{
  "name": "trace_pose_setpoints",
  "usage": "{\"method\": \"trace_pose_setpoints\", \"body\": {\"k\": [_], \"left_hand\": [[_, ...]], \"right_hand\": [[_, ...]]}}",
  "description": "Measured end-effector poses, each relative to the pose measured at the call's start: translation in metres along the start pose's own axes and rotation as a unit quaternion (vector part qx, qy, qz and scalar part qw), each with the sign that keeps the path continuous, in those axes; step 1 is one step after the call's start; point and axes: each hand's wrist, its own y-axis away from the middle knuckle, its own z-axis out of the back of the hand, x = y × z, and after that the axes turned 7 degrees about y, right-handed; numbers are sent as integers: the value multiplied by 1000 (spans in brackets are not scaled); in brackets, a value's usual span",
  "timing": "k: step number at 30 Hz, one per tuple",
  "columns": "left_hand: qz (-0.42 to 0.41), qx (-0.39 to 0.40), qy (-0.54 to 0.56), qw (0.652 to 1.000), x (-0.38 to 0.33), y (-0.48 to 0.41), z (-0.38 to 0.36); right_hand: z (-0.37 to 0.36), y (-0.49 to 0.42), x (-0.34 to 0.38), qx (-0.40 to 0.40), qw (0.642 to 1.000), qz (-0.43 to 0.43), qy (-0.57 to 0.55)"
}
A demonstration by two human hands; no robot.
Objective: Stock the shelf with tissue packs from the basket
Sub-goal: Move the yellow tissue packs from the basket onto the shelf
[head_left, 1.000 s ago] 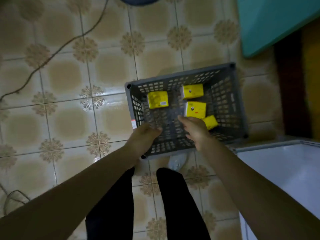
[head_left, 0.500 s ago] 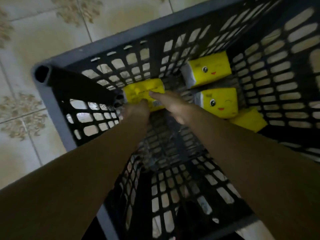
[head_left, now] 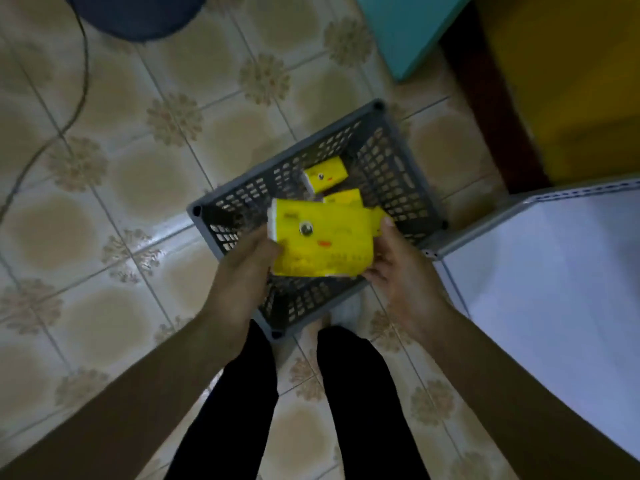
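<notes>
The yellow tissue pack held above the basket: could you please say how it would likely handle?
The yellow tissue pack is probably soft: its lower edge looks wavy between the left hand and right hand. It seems light, being held at its ends alone. Its boxy shape should not roll.

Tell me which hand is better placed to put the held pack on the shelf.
Probably the right. The right hand holds the pack on the side nearest the shelf; the left hand holds the far side.

Left grip [head_left: 250,258], right grip [head_left: 395,269] curled, facing inward
</notes>
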Motion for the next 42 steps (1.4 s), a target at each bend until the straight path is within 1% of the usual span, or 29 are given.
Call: {"method": "trace_pose_setpoints", "body": {"k": [2,5,8,11,14,16,17,18,20,22,23,26,27,29,30,31,35,38,42], "left_hand": [[-36,69,-25,997,-22,69,0],[-71,157,-32,984,-56,165,-1],[-110,215,-41,970,-84,239,-9],[-170,264,-51,948,-99,294,-28],[-241,320,-79,913,-97,338,-53],[-292,375,-103,874,-88,371,-71],[-311,406,-108,852,-81,389,-80],[-322,442,-110,830,-71,409,-90],[-334,510,-117,784,-47,451,-109],[-361,564,-137,730,-13,494,-128],[-376,584,-151,704,6,515,-137],[-390,632,-204,638,68,570,-161],[-412,641,-230,605,88,587,-168],[-499,632,-279,523,124,615,-180],[-538,625,-286,488,139,627,-187],[-561,622,-285,467,152,638,-194],[-580,638,-259,435,185,676,-224],[-610,632,-256,404,194,702,-254],[-682,594,-269,332,177,743,-313]], "right_hand": [[8,74,19,-20,999,31,-13],[15,181,46,-58,993,85,-60],[22,272,63,-120,974,168,-95],[30,349,63,-213,937,261,-89],[46,415,48,-298,881,355,-98],[62,457,32,-339,835,417,-117],[71,477,24,-365,811,444,-109],[81,498,14,-392,788,466,-85],[103,535,-14,-427,755,497,-15],[131,571,-52,-476,721,499,67],[147,590,-72,-505,706,488,89],[193,646,-135,-572,670,468,70],[208,662,-155,-591,657,463,60],[234,691,-189,-619,640,454,47],[245,704,-203,-628,634,448,48],[255,715,-215,-636,631,442,52],[293,751,-246,-656,618,428,72],[329,773,-253,-664,599,437,100],[387,802,-232,-664,573,457,145]]}}
